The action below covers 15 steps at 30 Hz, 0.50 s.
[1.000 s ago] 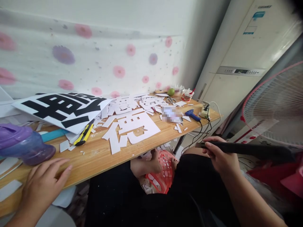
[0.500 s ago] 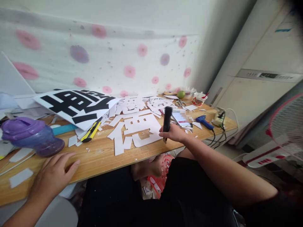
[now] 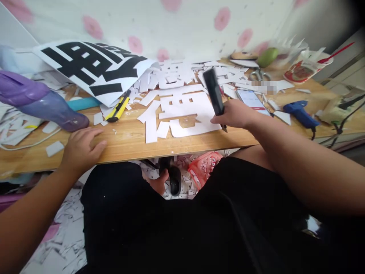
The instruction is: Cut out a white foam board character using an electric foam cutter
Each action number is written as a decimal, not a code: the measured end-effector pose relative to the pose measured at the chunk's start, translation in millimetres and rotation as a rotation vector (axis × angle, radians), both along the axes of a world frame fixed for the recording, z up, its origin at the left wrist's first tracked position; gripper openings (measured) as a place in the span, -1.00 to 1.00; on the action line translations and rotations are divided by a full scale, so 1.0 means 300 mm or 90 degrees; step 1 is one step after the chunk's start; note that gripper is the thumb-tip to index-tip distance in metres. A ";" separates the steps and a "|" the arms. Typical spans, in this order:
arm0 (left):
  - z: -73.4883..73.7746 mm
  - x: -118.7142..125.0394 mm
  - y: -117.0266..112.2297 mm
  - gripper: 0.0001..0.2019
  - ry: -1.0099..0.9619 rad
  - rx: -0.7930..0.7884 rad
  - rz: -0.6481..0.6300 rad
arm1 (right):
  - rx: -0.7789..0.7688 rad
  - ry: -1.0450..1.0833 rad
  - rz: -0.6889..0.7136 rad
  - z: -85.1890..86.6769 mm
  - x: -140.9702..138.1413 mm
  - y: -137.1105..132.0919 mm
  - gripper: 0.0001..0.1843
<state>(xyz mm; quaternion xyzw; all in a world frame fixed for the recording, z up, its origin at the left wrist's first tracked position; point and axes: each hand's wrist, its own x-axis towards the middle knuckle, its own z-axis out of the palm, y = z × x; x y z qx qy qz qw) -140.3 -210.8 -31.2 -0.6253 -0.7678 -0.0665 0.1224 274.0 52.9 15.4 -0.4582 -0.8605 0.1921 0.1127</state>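
Note:
My right hand (image 3: 238, 114) grips a black utility knife (image 3: 213, 89) at the right end of a white cut-out character (image 3: 196, 125). The knife leans to the left, its narrow tip down near the table, and motion blurs its upper part. The cut-out lies flat by the table's front edge, several square holes and slots in it. Fingers loosely spread, my left hand (image 3: 82, 148) rests on the tabletop holding nothing. Just behind it stands a purple sippy cup (image 3: 54, 102). A yellow utility knife (image 3: 119, 109) lies between that cup and the cut-out.
White scraps (image 3: 171, 74) pile up at the back, beside a sheet printed with black characters (image 3: 94, 64). Rightward lie a phone (image 3: 252, 102), scissors (image 3: 259, 75), a blue glue gun (image 3: 301, 114), a green fruit (image 3: 267, 57) and a paper tub (image 3: 303, 68). Scraps and a red basket (image 3: 203, 167) are below.
The view has tipped downward, so the table appears higher and more floor shows. The black knife has gone from upright to leaning left. My left hand still rests on the table.

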 end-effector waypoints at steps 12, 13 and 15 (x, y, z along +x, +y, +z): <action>-0.041 -0.076 0.003 -0.57 0.008 0.084 -0.057 | -0.050 0.073 -0.105 -0.006 -0.021 -0.008 -0.74; -0.047 -0.083 0.004 -0.58 0.008 0.094 -0.061 | -0.064 0.037 -0.108 -0.004 -0.023 -0.009 -0.72; -0.059 -0.094 0.003 -0.58 0.006 0.111 -0.064 | -0.057 0.014 -0.117 -0.002 -0.024 -0.016 -0.69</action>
